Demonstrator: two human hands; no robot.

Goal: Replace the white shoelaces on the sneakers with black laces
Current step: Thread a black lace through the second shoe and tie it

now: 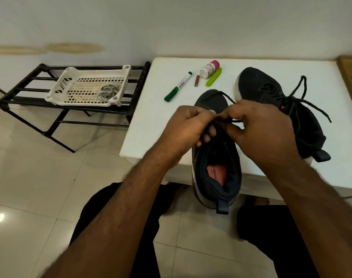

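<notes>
Both my forearms reach forward; my left hand (188, 125) and right hand (265, 125) pinch the thin black lace (228, 98) over the near dark fabric sneaker (216, 169), which overhangs the white table (151, 121) edge.

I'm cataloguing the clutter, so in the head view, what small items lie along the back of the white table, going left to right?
green marker → small brown tube → white bottle with pink cap → lime green clip → far sneaker
</notes>
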